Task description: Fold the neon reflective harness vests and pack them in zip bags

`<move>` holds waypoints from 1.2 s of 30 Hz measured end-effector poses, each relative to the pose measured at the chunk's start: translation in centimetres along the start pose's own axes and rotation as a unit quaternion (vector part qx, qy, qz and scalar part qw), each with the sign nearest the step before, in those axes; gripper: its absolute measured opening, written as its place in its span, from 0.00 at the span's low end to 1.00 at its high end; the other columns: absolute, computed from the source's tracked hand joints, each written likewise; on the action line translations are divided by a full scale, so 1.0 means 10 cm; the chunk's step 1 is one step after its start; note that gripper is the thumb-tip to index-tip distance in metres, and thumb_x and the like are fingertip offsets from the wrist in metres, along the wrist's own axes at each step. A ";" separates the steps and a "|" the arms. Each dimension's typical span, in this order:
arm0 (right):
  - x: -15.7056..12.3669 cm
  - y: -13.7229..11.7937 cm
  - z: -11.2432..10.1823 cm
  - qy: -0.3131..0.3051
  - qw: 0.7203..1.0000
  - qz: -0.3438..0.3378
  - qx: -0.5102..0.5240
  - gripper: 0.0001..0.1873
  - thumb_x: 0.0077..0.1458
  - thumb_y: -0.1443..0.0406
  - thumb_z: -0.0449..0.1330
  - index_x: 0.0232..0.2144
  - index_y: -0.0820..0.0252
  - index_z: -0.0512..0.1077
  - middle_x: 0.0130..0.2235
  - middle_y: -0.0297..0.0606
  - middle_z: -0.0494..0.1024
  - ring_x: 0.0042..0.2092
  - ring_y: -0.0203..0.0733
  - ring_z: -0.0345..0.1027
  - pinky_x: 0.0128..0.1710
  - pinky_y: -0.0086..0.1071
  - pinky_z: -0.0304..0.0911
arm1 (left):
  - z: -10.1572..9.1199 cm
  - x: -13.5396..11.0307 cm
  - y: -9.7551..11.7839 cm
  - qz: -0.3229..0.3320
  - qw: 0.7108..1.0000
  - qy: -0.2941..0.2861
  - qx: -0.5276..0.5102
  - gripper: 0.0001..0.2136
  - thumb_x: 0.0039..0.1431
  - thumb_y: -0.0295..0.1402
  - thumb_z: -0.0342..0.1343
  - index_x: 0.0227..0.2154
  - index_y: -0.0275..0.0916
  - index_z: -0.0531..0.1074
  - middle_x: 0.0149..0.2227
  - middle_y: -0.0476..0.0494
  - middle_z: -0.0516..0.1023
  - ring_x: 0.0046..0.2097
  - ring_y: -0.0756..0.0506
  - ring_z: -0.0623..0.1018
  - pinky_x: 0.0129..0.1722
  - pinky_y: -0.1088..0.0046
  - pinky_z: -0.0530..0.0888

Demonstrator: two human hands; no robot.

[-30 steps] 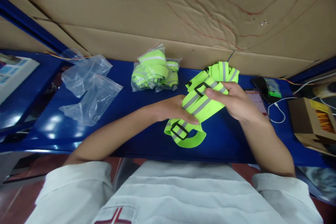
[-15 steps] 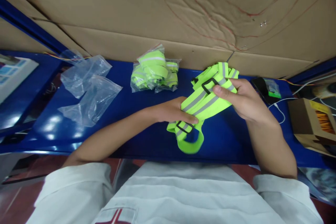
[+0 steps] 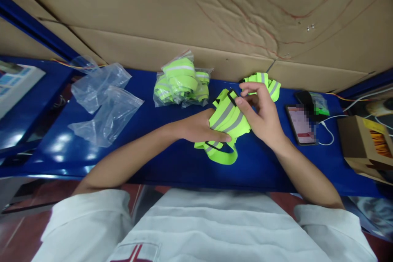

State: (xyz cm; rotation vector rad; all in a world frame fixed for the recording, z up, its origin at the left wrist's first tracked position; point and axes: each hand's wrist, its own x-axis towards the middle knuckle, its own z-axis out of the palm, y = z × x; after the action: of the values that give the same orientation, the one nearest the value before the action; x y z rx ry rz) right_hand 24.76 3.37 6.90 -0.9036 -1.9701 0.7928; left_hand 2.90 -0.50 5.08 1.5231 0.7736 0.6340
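Observation:
A neon-yellow reflective strap point(image 3: 229, 120) with grey stripes and black buckles lies bunched over the blue table point(image 3: 172, 151). My left hand point(image 3: 199, 127) pins its lower part with the fingers closed round it. My right hand point(image 3: 259, 112) pinches the upper fold near a black buckle. A loop of the strap hangs out below my left hand. More of the same yellow strap point(image 3: 265, 82) lies just behind my right hand.
A clear bag packed with yellow straps point(image 3: 181, 84) sits at the back centre. Empty plastic bags point(image 3: 102, 102) lie at the left. A phone point(image 3: 301, 124) with a white cable, a dark pouch point(image 3: 313, 102) and a cardboard box point(image 3: 365, 141) stand at the right. Cardboard sheets point(image 3: 215, 16) wall the back.
My right hand has moved left toward my left hand, folding the strap shorter. The phone, covered before, now shows.

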 end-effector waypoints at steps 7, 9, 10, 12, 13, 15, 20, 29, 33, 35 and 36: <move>-0.09 -0.01 0.02 -0.161 0.976 -0.038 -0.145 0.50 0.56 0.38 0.67 0.68 0.63 0.64 0.66 0.56 0.70 0.65 0.62 0.68 0.62 0.53 0.70 | 0.06 0.03 0.05 0.002 0.999 0.018 0.034 0.15 0.52 0.40 0.70 0.35 0.35 0.75 0.35 0.47 0.78 0.37 0.48 0.76 0.38 0.74 0.74; -0.08 0.04 0.06 -0.170 0.978 -0.029 -0.120 0.45 0.58 0.41 0.68 0.65 0.62 0.68 0.61 0.52 0.75 0.62 0.58 0.72 0.61 0.49 0.71 | 0.07 0.03 0.06 -0.003 0.999 0.008 0.033 0.16 0.50 0.39 0.72 0.34 0.36 0.74 0.33 0.49 0.76 0.37 0.48 0.75 0.38 0.73 0.73; -0.06 0.06 0.07 -0.169 0.979 -0.027 -0.110 0.41 0.59 0.43 0.68 0.64 0.62 0.70 0.59 0.51 0.77 0.60 0.57 0.74 0.61 0.48 0.71 | 0.07 0.03 0.06 -0.009 1.000 0.005 0.019 0.17 0.49 0.39 0.73 0.35 0.36 0.75 0.34 0.49 0.76 0.38 0.47 0.76 0.40 0.73 0.74; -0.02 0.08 0.08 -0.163 0.981 -0.024 -0.100 0.37 0.59 0.46 0.69 0.61 0.61 0.72 0.57 0.49 0.79 0.58 0.55 0.75 0.59 0.46 0.72 | 0.07 0.04 0.04 -0.038 0.999 -0.007 -0.032 0.19 0.47 0.37 0.75 0.39 0.36 0.76 0.38 0.47 0.78 0.42 0.46 0.78 0.43 0.71 0.75; 0.00 0.08 0.07 -0.157 0.983 -0.022 -0.096 0.35 0.58 0.48 0.70 0.60 0.61 0.73 0.57 0.48 0.80 0.57 0.55 0.76 0.59 0.46 0.72 | 0.07 0.04 0.03 -0.061 0.995 -0.017 -0.076 0.19 0.46 0.36 0.76 0.39 0.36 0.77 0.38 0.47 0.79 0.42 0.46 0.78 0.44 0.71 0.76; 0.04 0.06 0.03 -0.140 0.987 -0.008 -0.082 0.32 0.58 0.50 0.71 0.58 0.60 0.76 0.55 0.45 0.81 0.55 0.54 0.78 0.57 0.45 0.73 | 0.09 0.06 -0.01 -0.108 0.977 -0.027 -0.182 0.19 0.44 0.37 0.77 0.37 0.35 0.79 0.36 0.46 0.80 0.39 0.47 0.79 0.42 0.72 0.77; 0.11 0.01 -0.12 -0.081 0.995 0.058 -0.018 0.23 0.61 0.49 0.68 0.49 0.59 0.80 0.45 0.38 0.85 0.45 0.48 0.80 0.46 0.38 0.74 | 0.18 0.09 -0.11 -0.103 0.948 0.011 -0.300 0.24 0.39 0.36 0.82 0.40 0.37 0.81 0.37 0.48 0.82 0.38 0.49 0.80 0.41 0.74 0.76; 0.17 0.06 -0.36 -0.040 0.994 0.087 0.051 0.23 0.61 0.43 0.67 0.45 0.52 0.82 0.44 0.35 0.85 0.47 0.49 0.79 0.50 0.42 0.75 | 0.20 0.11 -0.08 -0.045 0.936 0.048 -0.346 0.29 0.52 0.52 0.74 0.53 0.43 0.80 0.55 0.40 0.82 0.55 0.41 0.81 0.53 0.69 0.76; 0.17 0.04 -0.46 0.000 0.990 0.099 0.098 0.21 0.60 0.46 0.69 0.44 0.53 0.83 0.44 0.36 0.85 0.44 0.46 0.79 0.47 0.37 0.74 | 0.17 0.10 -0.06 -0.035 0.936 0.077 -0.343 0.29 0.52 0.56 0.73 0.50 0.41 0.81 0.53 0.39 0.83 0.55 0.41 0.81 0.53 0.70 0.76; 0.17 0.05 -0.50 0.003 0.989 0.089 0.115 0.19 0.61 0.49 0.70 0.45 0.55 0.84 0.44 0.36 0.85 0.42 0.42 0.78 0.46 0.33 0.72 | 0.16 0.10 -0.06 -0.033 0.934 0.070 -0.349 0.28 0.51 0.54 0.75 0.49 0.42 0.82 0.50 0.40 0.84 0.52 0.42 0.82 0.52 0.70 0.76; 0.17 0.06 -0.51 -0.002 0.989 0.088 0.121 0.19 0.61 0.49 0.70 0.45 0.55 0.84 0.44 0.36 0.85 0.41 0.40 0.77 0.45 0.31 0.72 | 0.15 0.09 -0.06 -0.031 0.933 0.067 -0.353 0.27 0.50 0.51 0.76 0.48 0.41 0.82 0.49 0.41 0.84 0.50 0.43 0.82 0.51 0.71 0.77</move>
State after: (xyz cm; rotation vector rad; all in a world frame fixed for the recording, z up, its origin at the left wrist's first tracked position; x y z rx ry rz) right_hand 28.63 6.10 9.54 -0.9367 -1.7679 1.1087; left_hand 4.59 -0.73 4.28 0.7990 0.5968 0.8605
